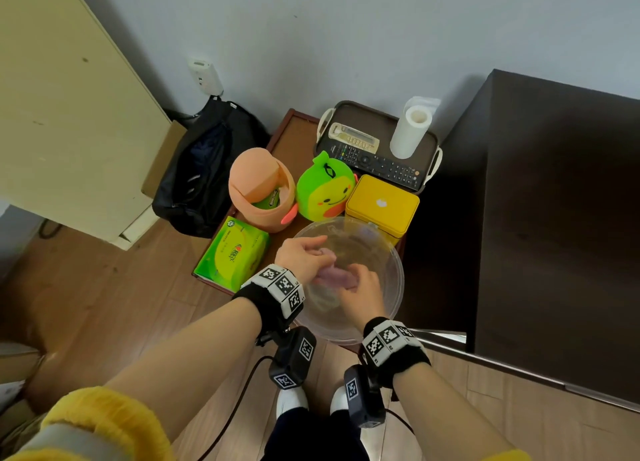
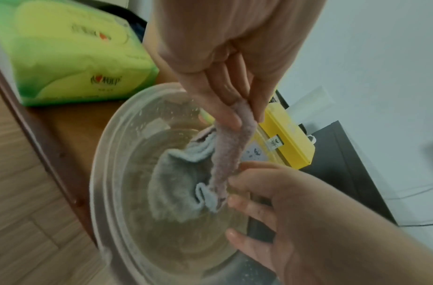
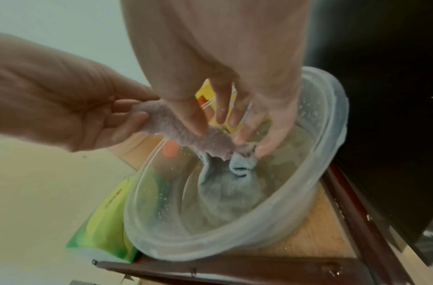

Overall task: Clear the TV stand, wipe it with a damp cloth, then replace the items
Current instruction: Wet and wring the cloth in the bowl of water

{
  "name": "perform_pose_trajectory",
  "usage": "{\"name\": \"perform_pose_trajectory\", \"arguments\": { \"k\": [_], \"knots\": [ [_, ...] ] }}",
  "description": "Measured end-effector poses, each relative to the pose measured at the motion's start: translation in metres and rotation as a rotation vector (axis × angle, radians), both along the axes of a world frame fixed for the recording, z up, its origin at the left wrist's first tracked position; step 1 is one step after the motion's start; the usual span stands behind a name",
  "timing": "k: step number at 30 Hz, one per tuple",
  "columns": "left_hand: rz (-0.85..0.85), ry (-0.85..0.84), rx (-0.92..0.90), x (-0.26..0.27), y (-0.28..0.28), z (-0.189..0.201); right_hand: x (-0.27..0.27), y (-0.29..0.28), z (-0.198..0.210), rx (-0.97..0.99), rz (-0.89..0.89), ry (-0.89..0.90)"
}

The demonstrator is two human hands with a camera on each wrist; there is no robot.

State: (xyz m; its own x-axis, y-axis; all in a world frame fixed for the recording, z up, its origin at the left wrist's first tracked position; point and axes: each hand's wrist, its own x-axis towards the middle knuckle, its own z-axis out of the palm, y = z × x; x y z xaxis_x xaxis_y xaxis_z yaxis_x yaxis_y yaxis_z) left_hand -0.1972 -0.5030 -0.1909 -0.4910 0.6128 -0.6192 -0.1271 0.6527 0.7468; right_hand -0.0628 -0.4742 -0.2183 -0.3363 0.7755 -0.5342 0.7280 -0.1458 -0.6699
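Against the pale wall stands the dark TV stand (image 1: 554, 218), its top bare, filling the right of the head view. Just left of it sits a low wooden bench (image 1: 294, 128) that carries everything else. At its far end a dark tray (image 1: 377, 121) holds a paper towel roll (image 1: 410, 131) standing upright and two remote controls, one black (image 1: 381, 164) and one pale (image 1: 353, 138). Nearer come a peach-coloured bin (image 1: 259, 190), a green and yellow plush toy (image 1: 325, 190) and a yellow tin (image 1: 381, 204) in a row, then a green tissue pack (image 1: 232, 254) at the bench's left edge.

Beside the tissue pack, at the near end, a clear plastic basin (image 2: 108, 173) holds shallow water. A damp cloth (image 2: 176, 183) hangs into it, pinkish where it is twisted into a rope and pale blue-grey where it pools at the basin's bottom.

Over the basin, the left hand (image 2: 234, 57) pinches the cloth's upper end, its fingers (image 2: 225, 115) closed on the twisted part. Lower down, the right hand (image 3: 222, 67) grips the same rope with its fingers (image 3: 195, 119) curled against the fabric.
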Motion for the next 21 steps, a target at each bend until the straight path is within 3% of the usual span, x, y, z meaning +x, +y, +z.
{"name": "perform_pose_trajectory", "arguments": {
  "k": [6,15,21],
  "knots": [
    [-0.066,0.010,0.027,-0.004,0.002,0.014,-0.006,0.003,0.014,0.080,0.092,0.064],
    [-0.061,0.013,0.032,0.002,-0.002,-0.001,-0.006,-0.006,0.008,0.007,0.040,0.130],
    [-0.184,-0.056,-0.114,0.002,-0.007,-0.004,-0.002,-0.007,0.008,-0.036,-0.035,0.188]
  ]
}}
